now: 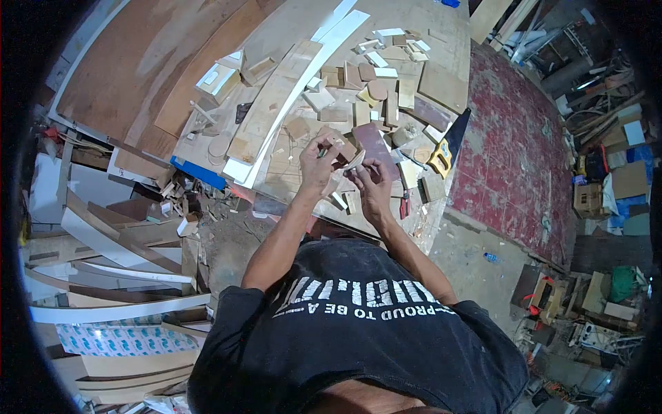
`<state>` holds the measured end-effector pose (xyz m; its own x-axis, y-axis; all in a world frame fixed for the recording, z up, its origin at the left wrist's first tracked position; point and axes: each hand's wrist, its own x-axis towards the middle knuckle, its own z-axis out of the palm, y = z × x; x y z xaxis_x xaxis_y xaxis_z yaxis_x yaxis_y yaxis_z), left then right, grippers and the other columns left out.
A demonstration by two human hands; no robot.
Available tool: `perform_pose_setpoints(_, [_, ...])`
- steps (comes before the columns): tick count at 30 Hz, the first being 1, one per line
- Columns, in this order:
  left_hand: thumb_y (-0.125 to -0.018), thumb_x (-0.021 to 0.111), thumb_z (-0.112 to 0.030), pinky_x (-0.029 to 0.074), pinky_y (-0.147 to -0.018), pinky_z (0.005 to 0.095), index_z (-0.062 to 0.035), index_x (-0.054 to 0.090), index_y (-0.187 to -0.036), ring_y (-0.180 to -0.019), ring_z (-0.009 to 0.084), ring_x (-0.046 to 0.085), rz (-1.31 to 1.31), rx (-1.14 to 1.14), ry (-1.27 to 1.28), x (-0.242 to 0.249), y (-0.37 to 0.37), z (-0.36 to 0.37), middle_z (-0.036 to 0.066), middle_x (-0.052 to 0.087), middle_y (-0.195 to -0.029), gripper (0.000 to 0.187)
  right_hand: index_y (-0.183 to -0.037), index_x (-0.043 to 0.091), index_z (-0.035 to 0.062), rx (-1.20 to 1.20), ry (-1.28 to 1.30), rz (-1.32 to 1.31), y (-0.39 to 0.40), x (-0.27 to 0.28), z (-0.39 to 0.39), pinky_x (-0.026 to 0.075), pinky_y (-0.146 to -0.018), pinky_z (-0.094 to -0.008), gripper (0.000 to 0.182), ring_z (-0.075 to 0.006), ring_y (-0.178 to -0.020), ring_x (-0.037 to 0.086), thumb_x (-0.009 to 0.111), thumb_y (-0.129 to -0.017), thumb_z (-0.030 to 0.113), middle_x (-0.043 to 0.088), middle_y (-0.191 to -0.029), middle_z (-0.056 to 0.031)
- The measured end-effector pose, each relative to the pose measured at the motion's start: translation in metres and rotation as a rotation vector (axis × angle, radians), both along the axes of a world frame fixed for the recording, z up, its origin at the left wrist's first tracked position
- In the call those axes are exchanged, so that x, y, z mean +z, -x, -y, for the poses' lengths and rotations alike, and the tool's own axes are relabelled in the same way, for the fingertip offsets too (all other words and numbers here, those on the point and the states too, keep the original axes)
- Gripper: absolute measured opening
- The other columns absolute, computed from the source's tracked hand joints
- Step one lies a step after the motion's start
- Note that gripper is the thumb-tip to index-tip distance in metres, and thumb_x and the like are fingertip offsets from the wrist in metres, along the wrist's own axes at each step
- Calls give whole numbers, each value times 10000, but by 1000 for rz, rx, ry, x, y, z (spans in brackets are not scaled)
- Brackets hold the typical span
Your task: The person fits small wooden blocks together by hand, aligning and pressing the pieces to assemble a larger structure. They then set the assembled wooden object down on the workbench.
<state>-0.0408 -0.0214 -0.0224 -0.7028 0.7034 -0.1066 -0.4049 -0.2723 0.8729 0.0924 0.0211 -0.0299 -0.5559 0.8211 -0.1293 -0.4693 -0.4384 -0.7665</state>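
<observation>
My left hand (317,164) is closed around a small brown wooden block (343,148) above the near edge of the workbench. Close beside it, my right hand (372,183) pinches a small pale piece (355,161) against or very near the block; its exact kind is too small to tell. Under and behind my hands lies a flat reddish-brown board (376,146). A pair of red-handled pliers or cutters (405,205) rests to the right of my right hand. The handsaw (441,159) with a yellow handle lies farther right.
Many small wood blocks (376,90) are scattered over the workbench (276,162). Long white strips (303,86) run across its left part. A small pale container (405,134) stands near the saw. Curved boards (117,314) are stacked at left; a red floor panel (510,152) lies at right.
</observation>
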Motion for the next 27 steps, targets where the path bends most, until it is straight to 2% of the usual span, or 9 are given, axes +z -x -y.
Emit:
perform_pose_setpoints(1, [-856, 707, -59, 535, -699, 243, 3, 599, -1177, -869, 107, 611, 160, -17, -29, 5, -2, 2, 50, 629, -952, 344, -1063, 517, 19, 4, -50, 50, 1, 4, 1, 564, -809, -327, 190, -193, -857, 659, 632, -913, 39, 618, -959, -86])
perform_pose_setpoints(2, [-856, 707, -59, 535, -699, 243, 3, 599, -1177, -869, 107, 611, 158, -21, -26, 3, 0, 2, 50, 629, -952, 344, -1059, 511, 14, 8, -100, 100, 2, 8, 1, 563, -802, -328, 190, -168, -860, 640, 631, -912, 33, 585, -937, -59])
perform_pose_setpoints(4, [-880, 671, -42, 554, -885, 354, 18, 554, -1171, -1004, 178, 624, 83, -45, -82, -2, 5, 5, 109, 601, -1126, 319, -1053, 515, 15, 8, -99, 69, 3, 5, 2, 562, -801, -324, 193, -163, -866, 640, 639, -906, 32, 584, -940, -56])
perform_pose_setpoints(5, [-880, 671, -42, 554, -885, 354, 18, 554, -1171, -1004, 178, 624, 82, -45, -80, -5, 5, 5, 109, 601, -1126, 319, -1047, 518, 16, 14, -100, 40, 3, 3, 2, 561, -800, -319, 196, -159, -871, 639, 648, -900, 31, 583, -943, -53])
perform_pose_setpoints(7, [-876, 677, -37, 537, -828, 266, 19, 564, -1189, -936, 135, 613, 67, -7, -100, 3, 0, 9, 79, 619, -1089, 337, -1052, 524, 29, 31, -76, 29, 2, 4, 3, 561, -813, -322, 199, -163, -866, 642, 648, -896, 26, 598, -953, -60])
perform_pose_setpoints(12, [-883, 662, -24, 528, -884, 295, 14, 525, -1219, -1019, 153, 593, -105, 6, -62, 5, 6, 20, 96, 590, -1155, 365, -1046, 520, 19, 39, 80, -23, 9, 10, 11, 577, -844, -357, 181, -143, -763, 606, 625, -899, 1, 567, -883, -40])
perform_pose_setpoints(14, [-876, 657, 0, 531, -878, 292, 5, 486, -1276, -1053, 158, 591, -313, 53, -63, 3, 12, 21, 102, 564, -1219, 435, -1063, 507, 36, 106, 102, -65, 11, -4, 11, 576, -865, -350, 202, -201, -914, 659, 629, -903, 24, 609, -1031, -91])
perform_pose_setpoints(17, [-858, 682, -23, 526, -881, 283, 32, 481, -1285, -1080, 170, 587, -217, 38, -35, 8, 19, 29, 123, 594, -1182, 476, -1052, 500, 38, 131, 157, -5, 22, -11, 15, 578, -864, -332, 194, -211, -920, 663, 629, -907, 31, 613, -1041, -103])
perform_pose_setpoints(27, [-825, 689, 27, 541, -874, 294, -14, 505, -1296, -1055, 184, 625, -357, 6, 27, -3, 72, 52, 119, 592, -1225, 507, -1103, 501, 40, 197, 256, -54, 74, -22, 33, 581, -860, -311, 215, -209, -931, 656, 612, -919, 27, 637, -1022, -123])
